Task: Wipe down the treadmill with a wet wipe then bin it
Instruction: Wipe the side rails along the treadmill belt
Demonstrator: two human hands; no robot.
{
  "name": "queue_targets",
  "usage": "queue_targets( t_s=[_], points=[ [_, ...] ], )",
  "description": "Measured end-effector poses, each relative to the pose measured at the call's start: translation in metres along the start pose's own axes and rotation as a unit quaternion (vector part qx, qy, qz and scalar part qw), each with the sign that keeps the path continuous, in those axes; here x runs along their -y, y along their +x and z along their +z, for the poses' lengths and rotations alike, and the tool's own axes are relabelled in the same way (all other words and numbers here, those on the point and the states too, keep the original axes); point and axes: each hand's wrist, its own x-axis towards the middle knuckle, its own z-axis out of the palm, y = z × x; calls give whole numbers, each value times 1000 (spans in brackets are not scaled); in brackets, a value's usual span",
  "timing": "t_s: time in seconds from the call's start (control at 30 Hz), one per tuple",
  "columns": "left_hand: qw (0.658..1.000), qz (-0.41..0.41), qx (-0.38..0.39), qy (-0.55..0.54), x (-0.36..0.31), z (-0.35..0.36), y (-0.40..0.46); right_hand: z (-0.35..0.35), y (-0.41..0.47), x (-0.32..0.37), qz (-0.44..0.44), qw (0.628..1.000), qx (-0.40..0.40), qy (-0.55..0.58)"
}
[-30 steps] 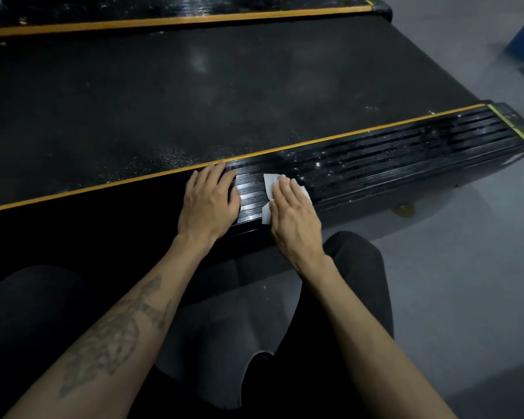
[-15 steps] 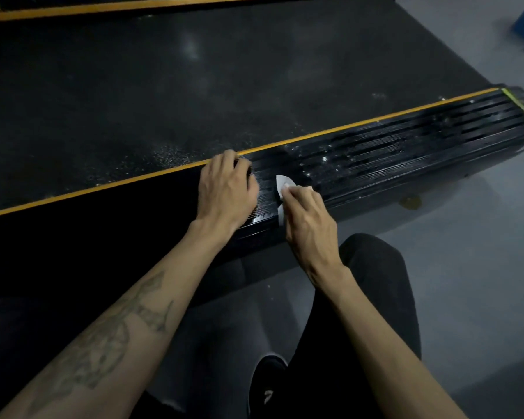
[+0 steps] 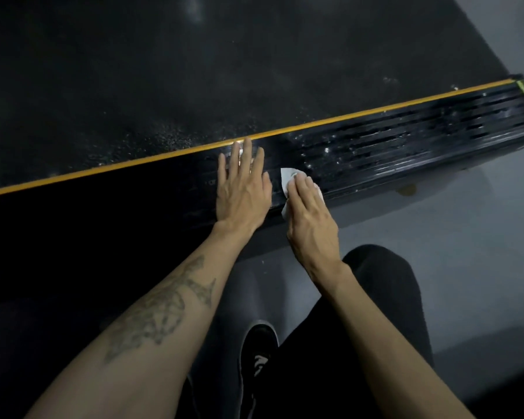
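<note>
The treadmill fills the upper view: a black running belt, a thin yellow stripe, and a ribbed black side rail that glistens wet toward its right end. My left hand lies flat on the rail, fingers straight and spread. Just to its right, my right hand presses a white wet wipe onto the rail's near edge with straight fingers. Most of the wipe is hidden under that hand; one corner sticks out past the fingertips.
Grey floor runs along the near side of the rail and to the right. My knee in black trousers and a black shoe are below my arms. A small yellowish foot shows under the rail.
My right hand has flattened over the wipe again after bunching it half a second ago. My left hand's fingers have straightened. The view has shifted slightly along the rail.
</note>
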Motion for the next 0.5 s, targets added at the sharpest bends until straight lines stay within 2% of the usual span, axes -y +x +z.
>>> queue_targets(
  t_s=[0.1, 0.23, 0.33, 0.5],
  points=[
    [1000, -19, 7, 4, -5, -1, 2, -7, 5, -13, -36, 998, 52, -31],
    [998, -55, 12, 24, -18, -1, 3, -14, 7, -27, 2, 997, 67, -43],
    [997, -65, -15, 30, -22, 1, 5, -13, 9, -17, 13, 997, 50, -58],
    [997, -69, -31, 34, -27, 6, 9, -15, 9, -40, -76, 995, 50, -49]
  ],
)
